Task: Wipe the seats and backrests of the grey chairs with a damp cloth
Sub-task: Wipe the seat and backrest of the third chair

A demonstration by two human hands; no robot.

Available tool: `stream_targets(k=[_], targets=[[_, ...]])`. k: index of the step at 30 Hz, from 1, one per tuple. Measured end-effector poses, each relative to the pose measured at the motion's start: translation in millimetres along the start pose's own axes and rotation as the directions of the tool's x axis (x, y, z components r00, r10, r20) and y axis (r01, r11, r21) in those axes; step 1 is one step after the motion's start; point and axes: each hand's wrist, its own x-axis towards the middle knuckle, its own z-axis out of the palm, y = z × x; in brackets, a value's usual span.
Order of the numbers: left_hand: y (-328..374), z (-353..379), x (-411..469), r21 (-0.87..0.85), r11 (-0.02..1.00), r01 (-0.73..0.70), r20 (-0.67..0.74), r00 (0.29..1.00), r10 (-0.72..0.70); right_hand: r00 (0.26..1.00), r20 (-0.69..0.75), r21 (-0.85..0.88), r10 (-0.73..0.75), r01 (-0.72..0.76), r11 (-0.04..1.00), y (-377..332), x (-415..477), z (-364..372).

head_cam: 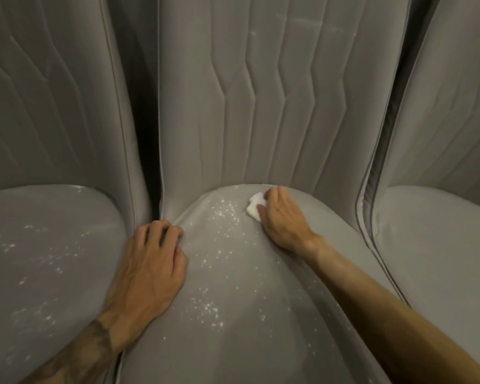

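The right hand (281, 217) is gripping a white cloth (255, 207), pressing it on the middle seat (233, 314) near the backrest (233, 106). The left hand (153, 261) is lying open, fingers curled, on that seat's left edge.

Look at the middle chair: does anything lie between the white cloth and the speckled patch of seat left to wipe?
Nothing visible does. The right hand presses the cloth on the middle seat near the backrest; the white specks begin right beside it. The left hand rests at the seat's left edge, off that path.
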Motion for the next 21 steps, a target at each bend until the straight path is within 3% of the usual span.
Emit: stream_targets(k=[2, 5, 8, 12, 14, 17, 21], targets=[[-1.5, 0.3, 0.8, 0.013, 1.000, 0.003, 0.052, 0.999, -0.004, 0.995, 0.074, 0.015, -0.065, 0.064, 0.998, 8.5, -0.9, -6.1], [-3.4, 2.6, -1.0, 0.031, 0.999, 0.012, 0.159, 0.987, -0.016, 0.993, 0.092, -0.023, 0.067, -0.065, 0.998, 22.7, 17.4, -16.9], [-0.5, 0.3, 0.3, 0.021, 1.000, 0.021, 0.077, 0.997, -0.023, 0.995, -0.015, -0.050, 0.095, -0.095, 0.994, -4.1, 20.0, -3.7], [-1.4, 2.7, -0.6, 0.029, 1.000, 0.000, 0.056, 0.998, -0.001, 0.991, 0.034, 0.044, -0.127, 0.126, 0.991, -25.8, 1.8, 8.7], [-2.6, 3.2, -1.0, 0.014, 1.000, 0.006, 0.035, 0.999, -0.007, 0.994, 0.066, 0.030, -0.087, 0.085, 0.996, -12.4, 12.3, 0.3], [-0.7, 2.0, -1.1, 0.009, 1.000, 0.009, -0.005, 1.000, -0.009, 0.999, 0.001, -0.074, 0.040, -0.040, 0.996, -11.3, 31.0, -1.5], [-3.6, 3.1, 0.4, 0.055, 0.998, -0.017, 0.075, 0.997, 0.012, 0.986, 0.018, 0.032, -0.169, 0.168, 0.985, -62.1, 18.8, 20.4]])
